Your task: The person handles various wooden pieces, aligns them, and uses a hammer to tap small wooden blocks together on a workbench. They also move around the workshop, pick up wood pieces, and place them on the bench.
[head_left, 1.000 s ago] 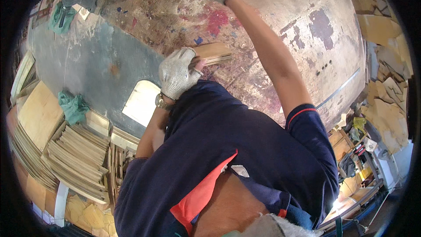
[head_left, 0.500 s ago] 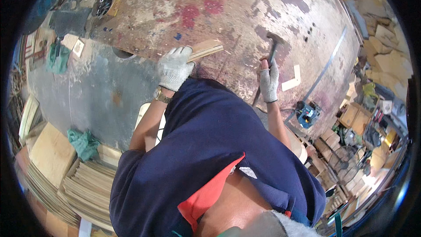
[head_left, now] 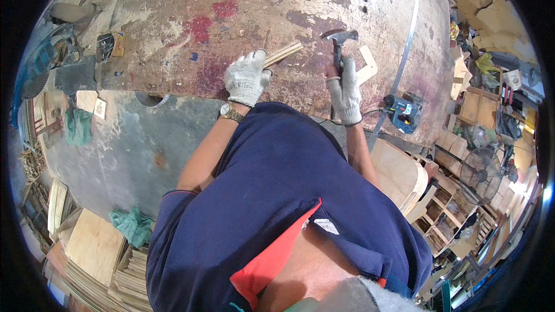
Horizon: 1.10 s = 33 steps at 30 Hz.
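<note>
Since a moment ago, the right hand (head_left: 346,89) has brought the hammer (head_left: 338,46) in closer, its head now at two o'clock from the wooden strip (head_left: 283,55). Its grip is closed around the handle. At nine o'clock of it, the gloved left hand (head_left: 247,77) pins the strip flat on the stained worktop (head_left: 173,40), fingers curled over its near end.

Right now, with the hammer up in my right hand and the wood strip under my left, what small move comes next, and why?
Probably bring the hammer down toward the wood strip. The left hand pins the strip's near end flat on the stained workbench, while the right hand grips the handle with the head raised, apart from the strip. I cannot make out a nail.
</note>
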Available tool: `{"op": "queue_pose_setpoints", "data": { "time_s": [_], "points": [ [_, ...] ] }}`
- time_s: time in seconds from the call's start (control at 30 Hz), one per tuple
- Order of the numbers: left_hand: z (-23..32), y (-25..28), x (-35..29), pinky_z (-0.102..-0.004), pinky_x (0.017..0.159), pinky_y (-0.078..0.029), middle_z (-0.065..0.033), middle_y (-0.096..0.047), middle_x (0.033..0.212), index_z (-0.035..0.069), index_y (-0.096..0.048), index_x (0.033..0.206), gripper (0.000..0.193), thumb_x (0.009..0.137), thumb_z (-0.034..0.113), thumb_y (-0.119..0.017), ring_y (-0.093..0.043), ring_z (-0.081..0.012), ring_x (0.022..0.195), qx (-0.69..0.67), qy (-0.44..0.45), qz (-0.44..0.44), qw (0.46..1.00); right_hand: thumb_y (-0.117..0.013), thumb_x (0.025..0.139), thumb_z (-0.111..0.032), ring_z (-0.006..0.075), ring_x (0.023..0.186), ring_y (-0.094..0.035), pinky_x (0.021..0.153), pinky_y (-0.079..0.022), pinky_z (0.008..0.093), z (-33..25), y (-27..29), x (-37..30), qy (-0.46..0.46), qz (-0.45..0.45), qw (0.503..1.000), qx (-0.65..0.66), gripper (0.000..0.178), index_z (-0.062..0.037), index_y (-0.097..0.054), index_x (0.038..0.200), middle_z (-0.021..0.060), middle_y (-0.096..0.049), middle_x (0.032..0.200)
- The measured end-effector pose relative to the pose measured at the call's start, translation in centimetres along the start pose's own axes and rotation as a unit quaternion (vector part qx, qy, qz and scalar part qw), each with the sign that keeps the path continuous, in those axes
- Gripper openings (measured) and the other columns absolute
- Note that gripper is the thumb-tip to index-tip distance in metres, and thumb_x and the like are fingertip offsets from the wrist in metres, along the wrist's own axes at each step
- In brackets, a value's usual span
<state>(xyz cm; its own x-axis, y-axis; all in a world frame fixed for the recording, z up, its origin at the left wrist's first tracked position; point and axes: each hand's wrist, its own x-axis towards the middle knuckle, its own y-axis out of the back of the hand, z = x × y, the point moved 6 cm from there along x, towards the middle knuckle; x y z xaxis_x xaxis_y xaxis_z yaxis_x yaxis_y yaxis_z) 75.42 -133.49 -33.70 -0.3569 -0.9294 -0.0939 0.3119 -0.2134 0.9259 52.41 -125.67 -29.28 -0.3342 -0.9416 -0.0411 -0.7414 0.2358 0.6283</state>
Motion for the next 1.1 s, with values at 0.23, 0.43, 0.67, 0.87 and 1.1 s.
{"op": "queue_pose_setpoints", "data": {
  "time_s": [0.23, 0.43, 0.67, 0.87, 1.1],
  "points": [
    [0.1, 0.2, -0.3, -0.0457, 0.072, -0.056, -0.0114, -0.071, 0.088, 0.013, -0.063, 0.101, 0.035, 0.079, 0.035, -0.079, -0.071, -0.0304, 0.085, 0.016, -0.002, 0.032, 0.999, -0.056, 0.104, -0.033, 0.0261, 0.065, -0.066, 0.06, -0.049, 0.0393, 0.9, -0.4, 0.9, 0.007, -0.03, 0.999, -0.039, 0.032, -0.0051, -0.06, 0.12, 0.0149, -0.066, 0.073],
    [0.4, 0.7, -0.3, -0.0455, 0.072, -0.057, -0.0116, -0.071, 0.088, 0.013, -0.064, 0.101, 0.033, 0.077, 0.029, -0.08, -0.071, -0.0308, 0.086, 0.013, -0.008, 0.048, 0.999, -0.053, 0.104, -0.035, 0.0434, 0.066, -0.064, 0.058, -0.046, 0.0498, -0.2, -2.5, 0.9, 0.034, -0.076, 0.995, -0.05, 0.029, -0.0075, -0.056, 0.114, 0.0222, -0.061, 0.069],
    [0.1, 0.3, -0.4, -0.0452, 0.072, -0.057, -0.0112, -0.071, 0.089, 0.013, -0.063, 0.1, 0.032, 0.078, 0.03, -0.079, -0.071, -0.031, 0.086, 0.009, -0.014, 0.061, 0.998, -0.052, 0.104, -0.034, 0.0478, 0.068, -0.065, 0.058, -0.045, 0.0551, 1.4, -4.9, 0.3, 0.015, -0.105, 0.992, -0.075, 0.028, -0.0082, -0.054, 0.115, 0.0244, -0.062, 0.069],
    [0.4, 1.1, 0.3, -0.045, 0.071, -0.057, -0.0112, -0.072, 0.09, 0.015, -0.064, 0.101, 0.031, 0.079, 0.032, -0.078, -0.072, -0.03, 0.086, 0.023, 0.026, -0.01, 0.999, -0.051, 0.105, -0.033, 0.05, 0.068, -0.064, 0.058, -0.045, 0.0577, 1.1, -6.3, 0.5, -0.003, -0.093, 0.993, -0.075, 0.028, -0.0069, -0.055, 0.112, 0.0273, -0.063, 0.071],
    [1.4, 8.7, 0.0, -0.0428, 0.069, -0.057, -0.0079, -0.072, 0.091, 0.015, -0.064, 0.101, 0.032, 0.08, 0.034, -0.078, -0.072, -0.0279, 0.084, 0.02, -0.04, 0.126, 0.991, -0.048, 0.107, -0.03, 0.0419, 0.06, -0.065, 0.054, -0.046, 0.0483, -4.6, -2.1, 1.0, 0.098, -0.025, 0.994, -0.035, 0.028, -0.0074, -0.057, 0.122, 0.0209, -0.059, 0.064]
  ]
}}
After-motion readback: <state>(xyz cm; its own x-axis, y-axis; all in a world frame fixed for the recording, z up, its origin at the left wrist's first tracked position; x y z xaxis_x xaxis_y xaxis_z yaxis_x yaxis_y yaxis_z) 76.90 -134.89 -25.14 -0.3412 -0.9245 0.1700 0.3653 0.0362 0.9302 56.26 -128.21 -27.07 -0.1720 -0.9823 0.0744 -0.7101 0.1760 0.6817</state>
